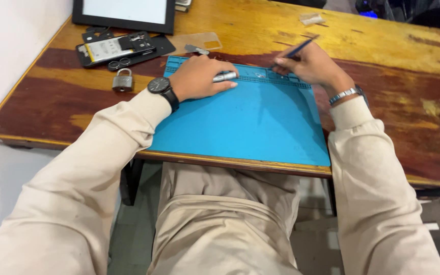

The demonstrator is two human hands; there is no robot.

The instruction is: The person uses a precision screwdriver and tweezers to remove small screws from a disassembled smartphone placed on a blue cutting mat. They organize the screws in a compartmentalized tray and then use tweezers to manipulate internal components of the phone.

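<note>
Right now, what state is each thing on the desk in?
Left hand: closed on a silver tool.
Right hand: pinching a thin blue tool.
Phone: back off, insides showing.
Padlock: shackle shut.
Blue mat: lying flat.
Tablet: screen lit white.

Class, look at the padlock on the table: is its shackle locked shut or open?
Shut: the padlock lies flat, both shackle legs seated in its body.

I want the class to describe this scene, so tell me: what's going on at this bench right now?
A person sits at a wooden table with both hands at the far edge of a blue work mat. The left hand grips a small silver cylindrical tool; the right hand holds a thin blue tool. An opened phone and a padlock lie to the left.
</note>
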